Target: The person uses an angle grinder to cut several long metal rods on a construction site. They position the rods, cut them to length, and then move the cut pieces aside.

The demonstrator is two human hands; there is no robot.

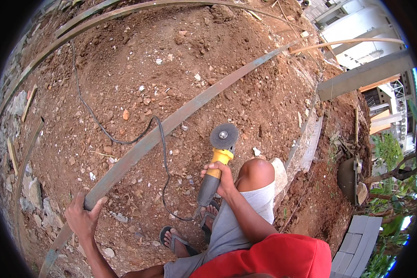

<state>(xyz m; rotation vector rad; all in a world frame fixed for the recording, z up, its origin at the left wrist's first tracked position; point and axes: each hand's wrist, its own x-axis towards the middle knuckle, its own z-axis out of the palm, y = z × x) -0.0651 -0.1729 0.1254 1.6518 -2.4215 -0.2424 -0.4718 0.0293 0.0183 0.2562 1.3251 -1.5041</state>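
Observation:
My left hand grips a long, flat, worn bar of reddish-grey with greenish patches, which runs diagonally from lower left toward upper right. My right hand is wrapped round the body of a yellow and dark grey angle grinder, held beside my bent knee with its round disc facing up. A black cord runs from the grinder's rear end, loops over the bar and trails across the soil toward the upper left.
Rubble-strewn red soil surrounds my sandalled feet. More long strips lie at top and left. On the right are a concrete post, a dark rounded container, stacked grey blocks and green plants.

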